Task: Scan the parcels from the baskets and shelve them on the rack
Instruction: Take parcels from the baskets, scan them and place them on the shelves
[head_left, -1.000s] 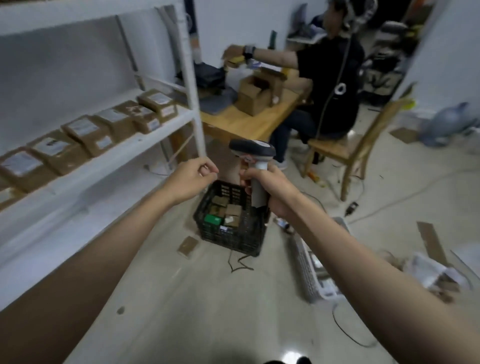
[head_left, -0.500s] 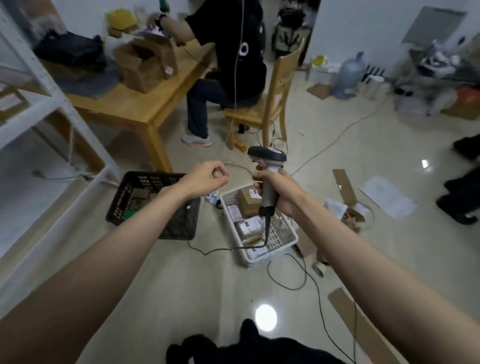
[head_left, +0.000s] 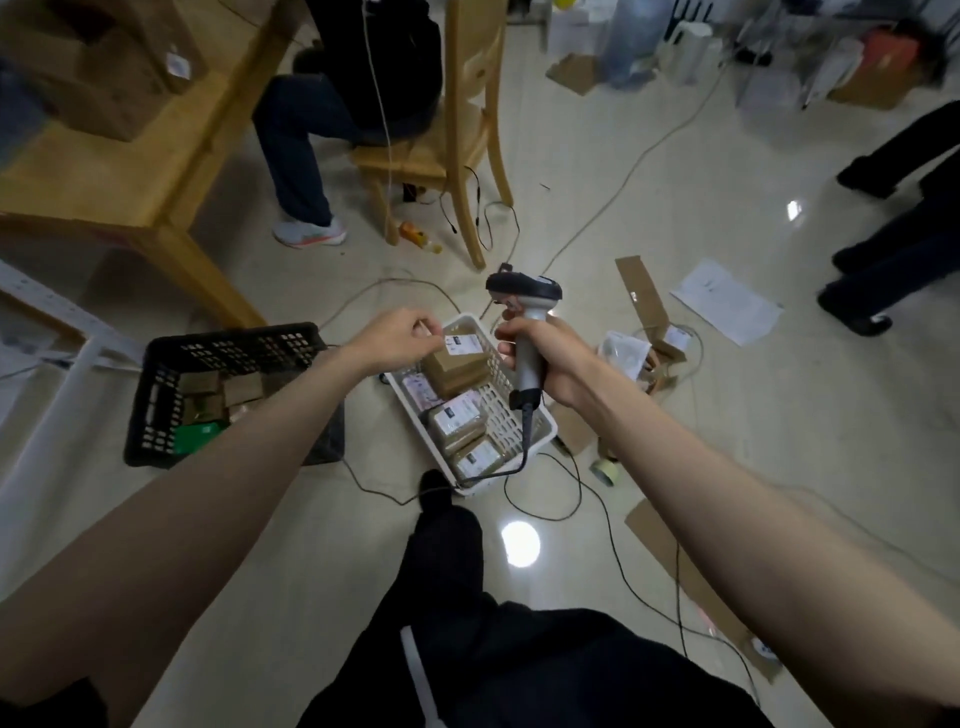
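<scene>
Glossy pale floor carries everything, with cables and cardboard scraps strewn over it. At far left a white rack post shows, and beside it sits a black basket with a few brown parcels low inside. To its right, close by, stands a white basket, its long axis running away from the person, holding brown parcels with white labels stacked along its length. The left hand hovers over the far end of that basket, fingers curled loosely, its grip holding nothing that I can make out; the top parcel lies directly under and just right of it, label up. The right hand has its grip wrapped firmly round the handle of a scanner, head pointing left. The left hand looks nearer the parcel, so it would likely do the picking.
</scene>
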